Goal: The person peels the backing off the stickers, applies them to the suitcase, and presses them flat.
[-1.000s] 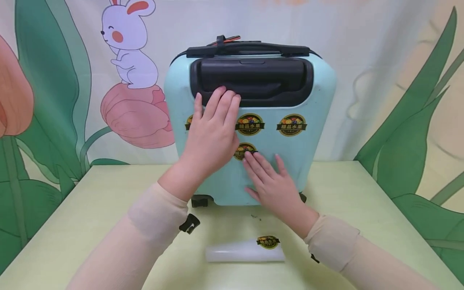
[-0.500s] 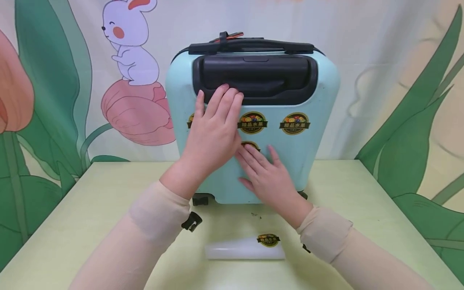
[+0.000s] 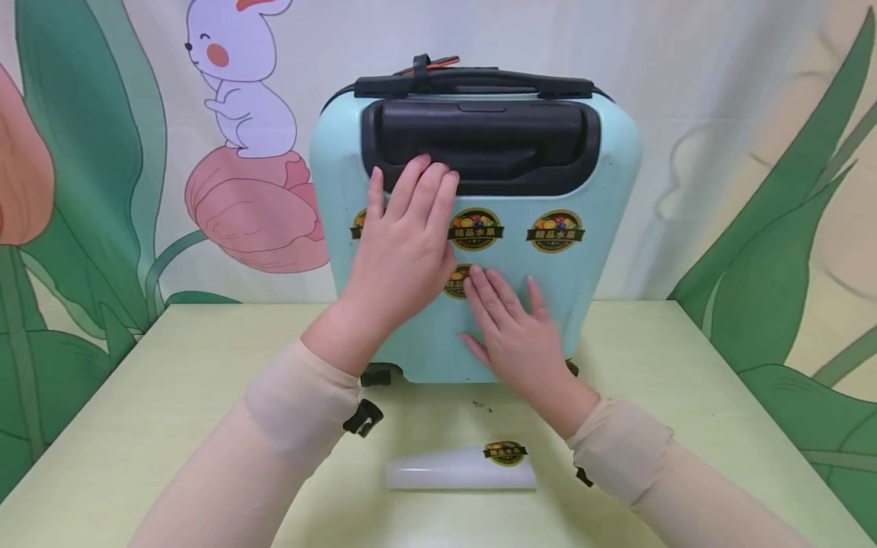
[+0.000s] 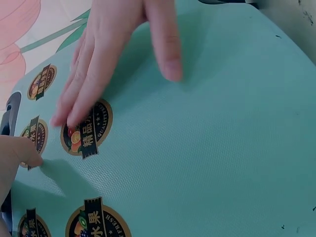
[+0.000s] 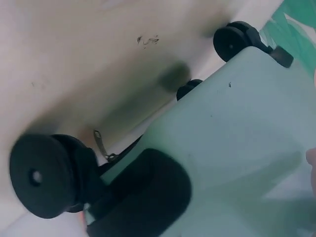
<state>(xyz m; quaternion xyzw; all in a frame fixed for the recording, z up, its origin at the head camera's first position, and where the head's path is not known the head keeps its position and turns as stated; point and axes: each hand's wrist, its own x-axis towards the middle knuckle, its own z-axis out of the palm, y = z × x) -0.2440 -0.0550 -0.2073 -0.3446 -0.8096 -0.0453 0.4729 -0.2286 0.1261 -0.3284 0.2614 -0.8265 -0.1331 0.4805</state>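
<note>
A mint-green suitcase point(image 3: 425, 342) stands upright on the table, bearing several round black-and-gold fruit stickers. My left hand point(image 3: 400, 255) rests against its upper left front, fingertips at the black handle recess point(image 3: 527, 144); it partly covers one sticker. My right hand point(image 3: 521, 327) lies with extended fingers on the front, fingertips touching the edge of a lower-row sticker point(image 3: 456, 282). In the left wrist view, those fingers lie over that sticker point(image 4: 96, 131), and another lower-row sticker point(image 4: 98, 219) shows, hidden from the head view. Upper-row stickers include a middle one point(image 3: 476, 229) and a right one point(image 3: 556, 231).
In front of the suitcase lies a white, glossy rolled or folded sheet point(image 3: 452, 473) with one sticker point(image 3: 505, 453) on it. Black wheels point(image 5: 42, 175) support the suitcase. Behind the table point(image 3: 205, 365) hangs a printed backdrop point(image 3: 719, 152).
My right hand shifted left over the lower-row sticker, then back right, uncovering part of it. My left hand stays in place on the suitcase.
</note>
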